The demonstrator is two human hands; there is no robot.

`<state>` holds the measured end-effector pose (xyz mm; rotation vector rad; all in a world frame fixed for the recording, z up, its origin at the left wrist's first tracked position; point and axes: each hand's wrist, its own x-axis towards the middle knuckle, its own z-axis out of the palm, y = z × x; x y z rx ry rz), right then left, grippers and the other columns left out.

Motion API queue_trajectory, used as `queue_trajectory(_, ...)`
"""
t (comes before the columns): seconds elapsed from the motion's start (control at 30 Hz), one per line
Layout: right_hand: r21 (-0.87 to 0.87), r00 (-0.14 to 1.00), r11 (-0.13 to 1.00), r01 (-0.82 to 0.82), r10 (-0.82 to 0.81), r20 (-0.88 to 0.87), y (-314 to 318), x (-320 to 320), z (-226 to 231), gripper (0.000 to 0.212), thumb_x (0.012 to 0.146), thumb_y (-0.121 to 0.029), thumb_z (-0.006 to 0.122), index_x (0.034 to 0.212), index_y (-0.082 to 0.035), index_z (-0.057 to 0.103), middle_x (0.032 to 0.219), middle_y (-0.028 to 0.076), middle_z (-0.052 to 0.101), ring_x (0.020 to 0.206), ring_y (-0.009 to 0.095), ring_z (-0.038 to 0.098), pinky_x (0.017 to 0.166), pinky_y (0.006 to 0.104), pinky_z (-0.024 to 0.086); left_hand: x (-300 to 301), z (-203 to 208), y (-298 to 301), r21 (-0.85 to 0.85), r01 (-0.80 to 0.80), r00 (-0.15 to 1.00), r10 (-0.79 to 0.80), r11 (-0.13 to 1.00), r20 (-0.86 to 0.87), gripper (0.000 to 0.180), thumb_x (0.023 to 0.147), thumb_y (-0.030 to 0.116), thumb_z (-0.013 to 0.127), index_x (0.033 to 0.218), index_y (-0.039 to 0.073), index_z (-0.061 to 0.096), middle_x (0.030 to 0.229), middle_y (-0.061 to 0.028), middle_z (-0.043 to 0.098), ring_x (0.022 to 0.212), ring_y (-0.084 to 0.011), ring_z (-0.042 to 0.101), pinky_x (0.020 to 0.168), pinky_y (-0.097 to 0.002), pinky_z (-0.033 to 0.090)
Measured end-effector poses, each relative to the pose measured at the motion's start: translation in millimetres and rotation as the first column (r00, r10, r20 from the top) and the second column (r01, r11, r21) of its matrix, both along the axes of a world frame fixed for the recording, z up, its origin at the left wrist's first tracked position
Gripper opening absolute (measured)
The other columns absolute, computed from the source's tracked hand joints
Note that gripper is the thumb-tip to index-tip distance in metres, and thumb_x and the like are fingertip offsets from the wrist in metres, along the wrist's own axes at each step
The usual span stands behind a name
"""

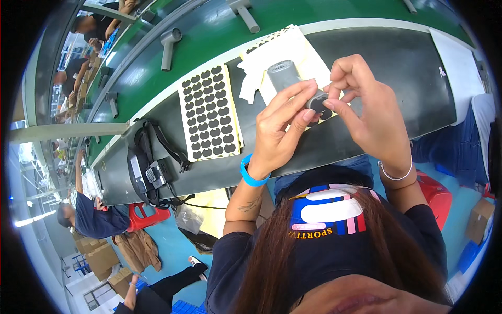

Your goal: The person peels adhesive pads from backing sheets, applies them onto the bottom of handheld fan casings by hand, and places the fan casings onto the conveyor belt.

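A yellow sheet full of small black stickers [210,113] lies on the dark grey work table [397,68], at about 10 o'clock from the middle. At 9 o'clock sits a black machine with looped black cords [150,172]. Behind the table runs a long green belt [157,78]. Grey hair dryer parts [168,46] ride on it at 11 o'clock, and one more [243,12] at 12 o'clock. A red plastic stool [144,215] stands at 8 o'clock, with brown cardboard boxes [99,256] below it.

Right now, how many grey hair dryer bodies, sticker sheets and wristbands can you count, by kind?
Grey hair dryer bodies: 4, one in the left hand, three on the green belt
Black sticker sheets: 2
Wristbands: 2, blue and silver
Total: 8
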<state>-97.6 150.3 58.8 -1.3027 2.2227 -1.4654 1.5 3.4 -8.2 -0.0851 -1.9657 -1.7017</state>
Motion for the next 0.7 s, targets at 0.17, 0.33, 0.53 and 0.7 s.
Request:
queue_trajectory(0.17,0.015,0.981,0.997,0.078,-0.074,-0.178,2.1,7.7,0.4,0.038,0.08,0.002,0.064,0.112,-0.003,0.046,0.08,0.011,0.063,0.076,0.026,0.064,0.068,0.0296,0.047,-2.4,-1.1,1.9,0.005,-0.037,0.999,0.037,0.999,-0.013,0.031,0.085,0.001,0.064,0.116,-0.001,0.062,0.117,-0.0168,0.06,0.079,-0.0137,0.063,0.067,-0.0258,0.056)
queue_trajectory(0.33,-0.017,0.958,0.991,0.132,-0.132,-0.254,-0.8,9.4,-5.3,0.041,0.08,0.001,0.064,0.115,-0.003,0.044,0.08,0.01,0.063,0.074,0.026,0.064,0.066,0.0304,0.047,-1.8,-0.4,3.3,0.01,-0.055,0.998,0.055,0.998,-0.014,0.03,0.084,0.0,0.065,0.113,-0.001,0.064,0.116,-0.0166,0.061,0.077,-0.013,0.063,0.065,-0.0248,0.056)
queue_trajectory(0.53,-0.016,0.943,0.988,0.155,-0.153,-0.296,-1.8,11.6,-5.6,0.042,0.078,0.001,0.064,0.114,-0.004,0.044,0.078,0.009,0.063,0.072,0.026,0.063,0.064,0.0305,0.046,-1.9,-1.6,5.1,0.014,-0.069,0.997,0.069,0.998,-0.023,0.027,0.084,0.0,0.064,0.11,-0.002,0.065,0.115,-0.0162,0.062,0.075,-0.0121,0.063,0.065,-0.0242,0.055)
queue_trajectory(0.7,0.033,0.938,0.987,0.159,-0.141,-0.317,-2.9,10.8,-2.6,0.043,0.077,0.0,0.066,0.114,-0.004,0.044,0.079,0.009,0.062,0.076,0.027,0.062,0.066,0.031,0.045,-1.1,-1.9,4.1,-0.026,-0.1,0.995,0.099,0.995,-0.018,0.027,0.083,-0.001,0.064,0.11,-0.001,0.065,0.114,-0.016,0.062,0.075,-0.012,0.063,0.064,-0.0243,0.055)
